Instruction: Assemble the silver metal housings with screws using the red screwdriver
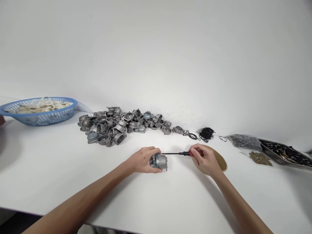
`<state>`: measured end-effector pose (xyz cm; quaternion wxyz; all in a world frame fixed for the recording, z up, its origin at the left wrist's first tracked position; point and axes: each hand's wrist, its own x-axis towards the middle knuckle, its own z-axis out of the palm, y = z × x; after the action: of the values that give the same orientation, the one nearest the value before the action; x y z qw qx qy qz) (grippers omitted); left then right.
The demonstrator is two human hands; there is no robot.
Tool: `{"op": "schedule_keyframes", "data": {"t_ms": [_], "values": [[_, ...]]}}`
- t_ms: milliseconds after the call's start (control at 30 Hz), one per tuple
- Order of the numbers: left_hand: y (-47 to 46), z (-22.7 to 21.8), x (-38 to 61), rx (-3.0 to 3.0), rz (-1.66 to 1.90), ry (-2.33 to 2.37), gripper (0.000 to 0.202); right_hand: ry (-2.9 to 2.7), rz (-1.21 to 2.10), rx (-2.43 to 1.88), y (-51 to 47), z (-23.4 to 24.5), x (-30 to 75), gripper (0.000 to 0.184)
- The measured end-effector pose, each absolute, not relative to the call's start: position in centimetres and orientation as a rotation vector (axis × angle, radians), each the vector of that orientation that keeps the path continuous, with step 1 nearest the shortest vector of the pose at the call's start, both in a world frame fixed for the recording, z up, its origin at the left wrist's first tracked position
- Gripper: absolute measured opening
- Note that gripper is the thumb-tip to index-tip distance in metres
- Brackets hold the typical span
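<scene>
My left hand [145, 160] is closed around a grey metal carburetor [162, 162], its round bowl facing right. In my right hand [204, 159] is a screwdriver [185, 153] with a red and black handle, gripped between the fingers. Its thin dark shaft lies level and points left, with the tip at the upper edge of the carburetor near my left fingertips. Whether the tip sits in a screw is too small to tell. Under and behind my right hand lies a round tan disc [220, 161], partly covered by the hand.
Along the wall lies a pile of grey metal bowls [119, 125]. A blue basket [48, 118] of pale pieces stands far left. Black rubber rings [207, 134] lie back right, near a plastic bag [245, 142], small brass-coloured parts [260, 158] and a metal tray [275, 156] of black parts.
</scene>
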<state>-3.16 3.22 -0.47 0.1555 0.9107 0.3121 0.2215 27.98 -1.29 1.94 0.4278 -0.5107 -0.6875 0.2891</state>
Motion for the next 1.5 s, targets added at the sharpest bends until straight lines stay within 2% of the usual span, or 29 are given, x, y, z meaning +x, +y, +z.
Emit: {"op": "schedule_keyframes", "data": {"t_ms": [67,267,400,533,600,933,1200,1267,1500], "values": [[3.1,-0.5,-3.2,2.596,0.649,0.912,0.058,-1.742,0.702,-1.273,-1.3,1.9,28.0,0.033],[2.9,-0.5,-3.2,2.532,0.641,0.967,0.056,-1.768,0.623,-1.191,-1.2,2.1,28.0,0.025],[2.8,-0.5,-3.2,2.525,0.651,0.969,0.055,-1.73,0.663,-1.267,-1.2,2.1,28.0,0.035],[2.9,-0.5,-3.2,2.603,0.679,0.955,0.053,-1.836,0.613,-1.037,-1.4,2.3,28.3,0.025],[2.9,-0.7,-3.2,2.673,0.71,0.933,0.05,-1.793,0.627,-1.057,-1.5,2.5,28.3,0.023],[3.2,-0.5,-3.6,2.951,0.979,0.964,0.042,-1.631,0.853,-1.191,-1.3,1.9,27.9,0.042],[3.6,2.1,-5.0,2.73,0.92,0.79,0.054,-1.811,0.369,-1.076,-2.4,2.0,27.1,0.018],[3.5,2.0,-4.9,2.793,0.908,0.807,0.051,-1.763,0.449,-1.082,-2.4,2.2,27.1,0.018],[4.0,0.6,-4.9,3.245,1.04,0.812,0.04,-1.466,1.126,-1.116,-2.5,2.8,26.8,0.03]]}}
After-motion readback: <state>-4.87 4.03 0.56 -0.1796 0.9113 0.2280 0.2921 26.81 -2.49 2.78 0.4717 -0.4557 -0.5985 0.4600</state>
